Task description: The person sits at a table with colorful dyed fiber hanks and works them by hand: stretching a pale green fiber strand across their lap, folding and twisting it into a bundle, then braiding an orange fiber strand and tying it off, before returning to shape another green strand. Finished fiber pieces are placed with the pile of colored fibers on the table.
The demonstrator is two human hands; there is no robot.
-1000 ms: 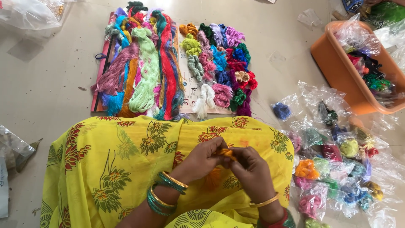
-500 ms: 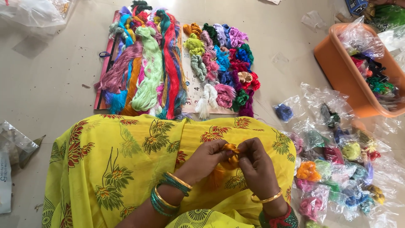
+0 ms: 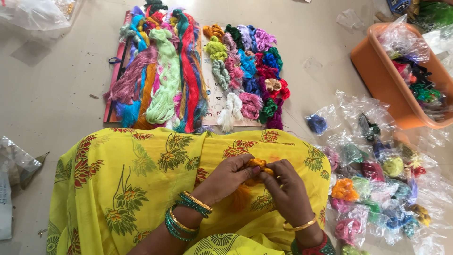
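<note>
- Left hand (image 3: 227, 177) and right hand (image 3: 288, 189) meet over the lap, fingers of both pinched on a small orange thread bundle (image 3: 258, 166); loose orange strands hang below it onto the cloth.
- Bundle sits above the yellow floral cloth (image 3: 137, 174) covering the lap, centre-low in view.
- Left wrist: green and gold bangles (image 3: 186, 215). Right wrist: thin gold bangle (image 3: 302, 225).
- Ahead on the floor: a flat printed sheet, calendar-like (image 3: 216, 101), white with a number grid; text not read.
- Long skeins (image 3: 163, 75) in pink, light green, red, orange, blue lie on its left part.
- Small knotted thread bundles (image 3: 247, 66) in many colours in rows on its right part.
- Right side: clear plastic packets (image 3: 373, 189), each with a coloured thread wad, scattered on the floor.
- Upper right: orange plastic tub (image 3: 377, 80) holding more clear packets.
- Top left: crumpled clear bag (image 3: 35, 13). Left edge: another clear wrapper (image 3: 14, 160).
</note>
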